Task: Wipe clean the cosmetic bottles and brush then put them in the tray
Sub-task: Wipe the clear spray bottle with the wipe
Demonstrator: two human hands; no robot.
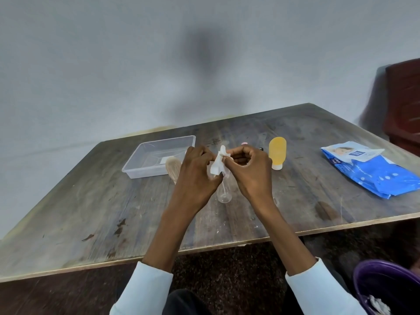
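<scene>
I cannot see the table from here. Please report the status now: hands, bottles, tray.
Left hand and right hand both pinch the white wipe. Clear bottle below them, yellow bottle standing, brush by tray. Nothing in the way.

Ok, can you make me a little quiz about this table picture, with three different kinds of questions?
1. True or false: the yellow bottle is inside the clear tray.
2. What do both hands pinch? A) the white wipe B) the brush C) the blue wipes pack
3. Fill in: the clear bottle lies on the ____.

Key: 1 false, it stands on the table right of the hands. 2 A, left hand and right hand pinch it. 3 table.
</scene>
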